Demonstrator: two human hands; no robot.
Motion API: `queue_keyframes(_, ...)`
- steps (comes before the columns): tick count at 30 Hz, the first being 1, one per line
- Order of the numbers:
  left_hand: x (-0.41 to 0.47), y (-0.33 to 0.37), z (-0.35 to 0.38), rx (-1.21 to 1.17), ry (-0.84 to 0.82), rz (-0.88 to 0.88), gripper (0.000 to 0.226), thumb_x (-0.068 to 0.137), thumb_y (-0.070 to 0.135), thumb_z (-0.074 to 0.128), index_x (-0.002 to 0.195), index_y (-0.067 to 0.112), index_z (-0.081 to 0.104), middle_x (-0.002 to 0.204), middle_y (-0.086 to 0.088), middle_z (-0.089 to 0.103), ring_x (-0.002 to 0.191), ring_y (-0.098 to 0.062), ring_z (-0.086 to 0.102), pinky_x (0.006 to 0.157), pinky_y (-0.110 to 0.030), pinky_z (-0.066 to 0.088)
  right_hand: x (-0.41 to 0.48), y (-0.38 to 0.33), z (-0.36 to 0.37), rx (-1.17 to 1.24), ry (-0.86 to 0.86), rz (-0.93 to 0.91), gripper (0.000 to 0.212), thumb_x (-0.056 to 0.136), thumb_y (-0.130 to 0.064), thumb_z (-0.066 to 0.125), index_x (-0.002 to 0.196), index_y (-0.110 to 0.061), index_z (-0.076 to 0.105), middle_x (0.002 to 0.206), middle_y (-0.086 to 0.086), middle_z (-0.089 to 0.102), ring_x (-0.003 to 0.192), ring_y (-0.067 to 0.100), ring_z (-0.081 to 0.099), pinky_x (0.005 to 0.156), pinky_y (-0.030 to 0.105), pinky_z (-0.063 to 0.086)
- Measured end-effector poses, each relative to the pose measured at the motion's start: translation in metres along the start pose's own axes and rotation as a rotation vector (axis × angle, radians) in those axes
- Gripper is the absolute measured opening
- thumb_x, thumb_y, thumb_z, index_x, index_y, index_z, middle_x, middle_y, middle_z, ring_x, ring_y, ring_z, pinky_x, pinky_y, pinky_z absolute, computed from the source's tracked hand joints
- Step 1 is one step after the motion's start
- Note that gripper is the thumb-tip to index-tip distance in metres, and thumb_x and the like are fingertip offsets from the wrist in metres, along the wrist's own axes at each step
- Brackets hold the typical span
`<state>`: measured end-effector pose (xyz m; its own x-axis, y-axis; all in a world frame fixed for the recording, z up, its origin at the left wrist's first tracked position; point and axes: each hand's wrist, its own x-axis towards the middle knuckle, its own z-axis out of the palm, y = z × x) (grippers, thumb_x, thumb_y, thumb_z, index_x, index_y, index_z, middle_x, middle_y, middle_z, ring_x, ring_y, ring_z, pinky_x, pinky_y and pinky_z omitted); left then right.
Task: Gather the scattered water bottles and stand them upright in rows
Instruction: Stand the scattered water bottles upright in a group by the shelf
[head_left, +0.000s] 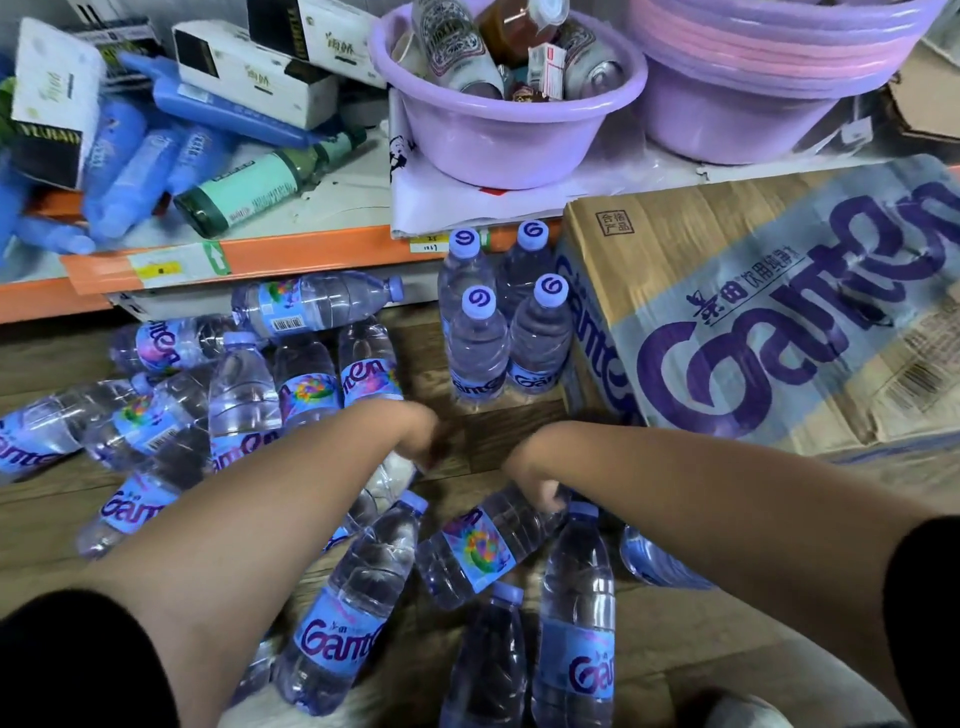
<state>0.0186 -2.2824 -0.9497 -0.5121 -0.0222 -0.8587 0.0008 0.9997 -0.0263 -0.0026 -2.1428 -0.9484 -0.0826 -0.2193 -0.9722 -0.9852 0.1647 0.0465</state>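
Several clear water bottles with blue labels lie scattered on the wooden floor, in a pile at the left and near my knees. Several more stand upright in two rows beside a cardboard carton. My left hand reaches down onto a lying bottle, its fingers curled and blurred. My right hand closes on the neck end of another lying bottle. Both hands are a little in front of the upright group.
A large cardboard water carton lies at the right. An orange-edged shelf behind holds blue packs, boxes and a green bottle. Purple plastic basins with cans stand on it.
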Motion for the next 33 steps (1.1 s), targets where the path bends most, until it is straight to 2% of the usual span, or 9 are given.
queue_keyframes(4, 0.013, 0.005, 0.011, 0.091, -0.04, -0.011, 0.045, 0.089, 0.022, 0.061, 0.129, 0.003, 0.053, 0.13, -0.014, 0.058, 0.101, -0.026, 0.057, 0.097, -0.034, 0.045, -0.005, 0.005, 0.007, 0.041, 0.105, 0.008, 0.044, 0.092, -0.013, 0.058, 0.134, -0.003, 0.051, 0.132, 0.012, 0.053, 0.119, 0.026, 0.053, 0.087, 0.031, 0.044)
queue_keyframes(7, 0.011, 0.01, 0.014, 0.126, 0.053, -0.022, 0.034, 0.091, 0.014, 0.054, 0.121, -0.001, 0.057, 0.124, -0.017, 0.061, 0.11, -0.032, 0.061, 0.095, -0.035, 0.048, -0.009, 0.005, 0.006, 0.078, 0.11, 0.004, 0.046, 0.09, -0.015, 0.06, 0.133, -0.002, 0.051, 0.137, 0.011, 0.052, 0.12, 0.028, 0.053, 0.097, 0.035, 0.044)
queue_keyframes(9, 0.006, 0.01, 0.011, 0.138, 0.069, -0.028, 0.032, 0.09, 0.014, 0.055, 0.118, 0.0, 0.059, 0.121, -0.017, 0.063, 0.109, -0.032, 0.062, 0.093, -0.035, 0.049, -0.009, 0.006, 0.003, 0.117, 0.09, 0.006, 0.045, 0.088, -0.017, 0.064, 0.13, -0.002, 0.055, 0.128, 0.011, 0.058, 0.099, 0.024, 0.056, 0.09, 0.034, 0.048)
queue_keyframes(12, -0.001, -0.001, 0.001, 0.13, 0.117, -0.042, 0.029, 0.087, 0.018, 0.058, 0.11, 0.001, 0.064, 0.111, -0.016, 0.067, 0.092, -0.03, 0.062, 0.089, -0.034, 0.049, -0.02, 0.018, -0.007, 0.35, 0.179, 0.034, 0.036, 0.084, -0.025, 0.071, 0.112, -0.004, 0.064, 0.09, 0.003, 0.06, 0.07, 0.015, 0.054, 0.055, 0.025, 0.048)
queue_keyframes(14, -0.013, -0.007, -0.01, 0.174, 0.148, -0.06, 0.03, 0.085, 0.022, 0.062, 0.107, 0.002, 0.066, 0.101, -0.015, 0.068, 0.09, -0.03, 0.063, 0.084, -0.034, 0.051, -0.033, 0.029, -0.015, 0.601, 0.223, -0.014, 0.037, 0.082, -0.02, 0.074, 0.109, 0.002, 0.061, 0.086, 0.004, 0.056, 0.062, 0.012, 0.053, 0.042, 0.019, 0.049)
queue_keyframes(18, -0.05, -0.008, -0.036, 0.224, 0.164, -0.095, 0.037, 0.08, 0.028, 0.07, 0.106, 0.002, 0.066, 0.1, -0.013, 0.069, 0.098, -0.03, 0.065, 0.085, -0.036, 0.052, -0.054, 0.031, -0.027, 1.123, 0.36, -0.153, 0.04, 0.089, -0.011, 0.065, 0.121, 0.004, 0.048, 0.086, 0.011, 0.053, 0.064, 0.016, 0.058, 0.058, 0.028, 0.059)
queue_keyframes(22, -0.076, -0.016, -0.053, 0.177, 0.216, -0.137, 0.04, 0.074, 0.023, 0.077, 0.108, 0.005, 0.066, 0.078, -0.004, 0.057, 0.085, -0.028, 0.064, 0.078, -0.034, 0.055, -0.068, 0.02, -0.038, 1.131, 0.595, -0.162, 0.009, 0.095, -0.014, 0.056, 0.096, -0.009, 0.048, 0.096, 0.014, 0.053, 0.052, 0.015, 0.059, 0.047, 0.025, 0.056)
queue_keyframes(28, -0.104, -0.022, -0.065, 0.055, 0.308, -0.101, 0.035, 0.069, 0.022, 0.079, 0.101, 0.008, 0.071, 0.093, -0.009, 0.073, 0.075, -0.026, 0.07, 0.073, -0.037, 0.06, -0.085, 0.024, -0.039, 1.082, 0.845, -0.022, 0.019, 0.087, -0.014, 0.063, 0.073, -0.018, 0.05, 0.083, 0.005, 0.054, 0.06, 0.016, 0.056, 0.04, 0.02, 0.05)
queue_keyframes(33, -0.111, -0.006, -0.068, -0.013, 0.402, 0.027, 0.016, 0.071, 0.016, 0.075, 0.086, 0.014, 0.069, 0.068, 0.007, 0.066, 0.067, -0.018, 0.065, 0.065, -0.029, 0.053, -0.092, 0.039, -0.034, 0.923, 0.926, 0.208, 0.016, 0.082, -0.013, 0.056, 0.069, -0.016, 0.049, 0.086, 0.012, 0.067, 0.075, 0.029, 0.064, 0.052, 0.026, 0.041)
